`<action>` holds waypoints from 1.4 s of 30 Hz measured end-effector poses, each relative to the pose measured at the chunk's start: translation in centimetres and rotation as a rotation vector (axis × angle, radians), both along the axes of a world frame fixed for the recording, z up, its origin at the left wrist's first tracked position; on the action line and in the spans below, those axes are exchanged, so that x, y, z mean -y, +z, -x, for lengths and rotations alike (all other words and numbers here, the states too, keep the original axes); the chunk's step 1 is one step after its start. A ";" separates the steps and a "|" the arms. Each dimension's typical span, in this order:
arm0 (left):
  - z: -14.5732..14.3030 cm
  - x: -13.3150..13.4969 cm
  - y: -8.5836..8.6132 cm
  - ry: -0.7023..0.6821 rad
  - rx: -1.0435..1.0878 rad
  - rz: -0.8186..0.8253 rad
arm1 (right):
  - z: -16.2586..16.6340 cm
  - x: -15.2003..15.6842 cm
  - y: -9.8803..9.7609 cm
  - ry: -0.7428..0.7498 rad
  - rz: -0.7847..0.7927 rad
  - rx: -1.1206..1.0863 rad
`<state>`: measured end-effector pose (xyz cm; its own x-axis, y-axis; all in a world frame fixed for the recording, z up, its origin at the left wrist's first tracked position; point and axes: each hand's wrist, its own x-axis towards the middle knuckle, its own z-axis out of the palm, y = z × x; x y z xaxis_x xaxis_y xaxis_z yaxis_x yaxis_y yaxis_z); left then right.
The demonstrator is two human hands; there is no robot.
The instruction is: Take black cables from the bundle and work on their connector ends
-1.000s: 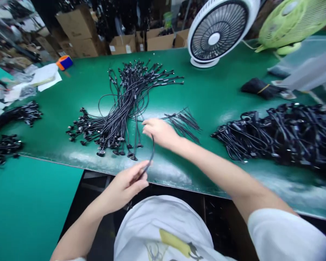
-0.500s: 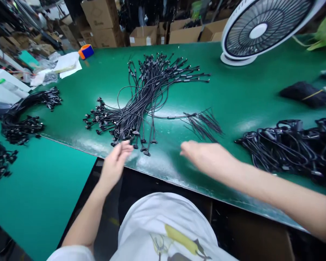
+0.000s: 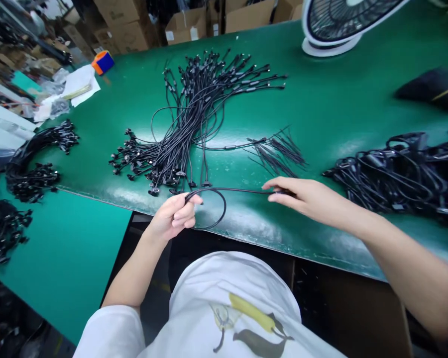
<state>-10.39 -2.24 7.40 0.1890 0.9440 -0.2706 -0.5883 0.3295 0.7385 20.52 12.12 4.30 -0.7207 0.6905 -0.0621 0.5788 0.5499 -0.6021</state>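
A black cable (image 3: 239, 189) runs between my two hands over the front edge of the green table. My left hand (image 3: 177, 214) pinches it where it bends into a loop. At the other end, my right hand (image 3: 294, 195) has its thumb and fingers around the cable, whose tip is hidden in the palm. Just beyond lies a large pile of black cables (image 3: 194, 117) with connectors fanned out at both ends. Thin black cable ties (image 3: 278, 149) lie scattered past my right hand.
Bundled black cables (image 3: 392, 179) lie at the right, more cable bundles (image 3: 26, 154) at the left. A white fan (image 3: 330, 47) stands at the back right. An orange and blue tape roll (image 3: 103, 62) and papers (image 3: 80, 84) sit at the back left. Cardboard boxes (image 3: 186, 25) line the far side.
Both hands now hold a black cable stretched and looped between them; half a second ago, the left hand was at the pile's connectors. The view has shifted slightly.
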 end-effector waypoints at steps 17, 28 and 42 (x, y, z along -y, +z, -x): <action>-4.3 -1.2 -1.8 -0.054 -0.622 -0.195 | 5.7 6.6 1.9 0.507 -0.417 -0.147; -5.3 -1.3 -2.4 0.086 -0.233 -0.051 | 9.5 5.4 -1.4 -0.257 0.832 -0.823; -6.7 0.5 -6.4 -0.174 -0.905 -0.099 | 12.2 9.6 -1.4 -0.539 0.978 -1.000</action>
<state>-3.64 -2.78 0.97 0.0864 0.9487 -0.3043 0.2778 0.2703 0.9218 8.32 2.47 2.88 -0.4227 0.8578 -0.2924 -0.2867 -0.4327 -0.8548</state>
